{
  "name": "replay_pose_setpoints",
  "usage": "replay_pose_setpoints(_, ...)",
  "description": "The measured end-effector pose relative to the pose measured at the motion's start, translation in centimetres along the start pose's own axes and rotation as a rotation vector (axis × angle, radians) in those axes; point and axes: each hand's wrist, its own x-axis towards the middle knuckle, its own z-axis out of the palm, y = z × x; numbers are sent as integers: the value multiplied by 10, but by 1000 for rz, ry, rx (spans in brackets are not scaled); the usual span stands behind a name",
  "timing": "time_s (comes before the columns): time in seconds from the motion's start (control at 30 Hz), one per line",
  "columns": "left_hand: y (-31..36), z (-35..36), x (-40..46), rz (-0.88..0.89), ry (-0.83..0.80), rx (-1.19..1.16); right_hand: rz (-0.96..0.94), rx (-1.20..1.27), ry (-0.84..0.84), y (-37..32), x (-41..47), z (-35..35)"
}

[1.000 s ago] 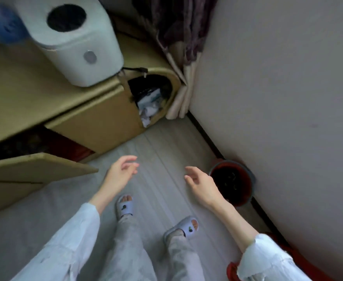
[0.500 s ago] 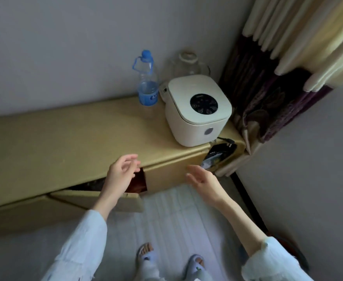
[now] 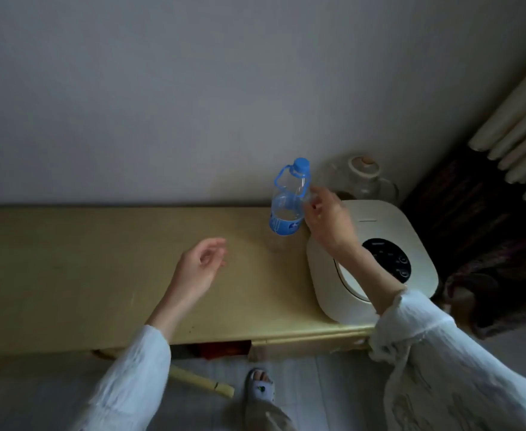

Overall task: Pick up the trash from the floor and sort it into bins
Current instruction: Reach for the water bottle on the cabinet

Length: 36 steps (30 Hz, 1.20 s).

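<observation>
The plastic bottle [image 3: 288,206] stands upright on the yellow surface [image 3: 100,259], left of the white appliance [image 3: 376,259]. The right hand [image 3: 327,219] reaches it, fingers [image 3: 313,197] touching its side; whether they grip is unclear. The left hand [image 3: 201,267] hovers with relaxed fingers, holding nothing.

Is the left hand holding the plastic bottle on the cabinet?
No, the left hand hangs empty over the cabinet top, well apart from the plastic bottle.

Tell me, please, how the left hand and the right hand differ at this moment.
The right hand reaches up to the blue-capped bottle, fingertips at its side; the left hand hangs lower over the cabinet top, holding nothing. Right fingers extend; left fingers curl loosely. Both wear pale sleeves.
</observation>
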Motion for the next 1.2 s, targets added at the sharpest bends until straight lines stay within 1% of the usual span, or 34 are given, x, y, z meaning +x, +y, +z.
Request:
replay_pose_setpoints(0.1, 12, 3, 32, 24, 25, -3, -11, -71, 121, -4, 53, 4)
replay_pose_setpoints(0.13, 16, 4, 44, 34, 35, -4, -14, -116, 131, -5, 70, 5)
replay_pose_setpoints(0.17, 18, 6, 53, 40, 43, -9, -10, -174, 99, -6, 86, 7)
replay_pose_setpoints(0.23, 19, 7, 66, 35, 39, -18, 20, -292, -42, -5, 109, 15)
replay_pose_setpoints(0.3, 16, 7, 73, 22, 30, -16, 33, -323, -139, -2, 120, 26)
replay_pose_setpoints(0.4, 9, 5, 75, 1, 2, -4, -47, -246, -113, -2, 106, 39)
replay_pose_setpoints(0.5, 9, -1, 78, -23, -29, -62, -142, -134, -91, -9, 74, 42)
replay_pose_setpoints(0.6, 11, -4, 77, -11, -68, -111, -137, -62, -15, -15, 30, 42)
replay_pose_setpoints(0.73, 5, -6, 59, -9, -223, -52, 14, 59, 172, -20, -44, 36)
replay_pose_setpoints(0.8, 2, -5, 47, -22, -280, -19, 58, 93, 208, -20, -74, 29)
replay_pose_setpoints(0.87, 3, 6, 29, -11, -385, 26, 118, 79, 262, -17, -115, 13)
replay_pose_setpoints(0.93, 5, 19, 18, 2, -452, 54, 161, 70, 300, -13, -144, 1)
replay_pose_setpoints(1.1, 10, 100, -43, 109, -762, 177, 422, 54, 510, 34, -255, -33)
replay_pose_setpoints(1.2, 8, 147, -91, 144, -899, 220, 550, 14, 568, 61, -319, -49)
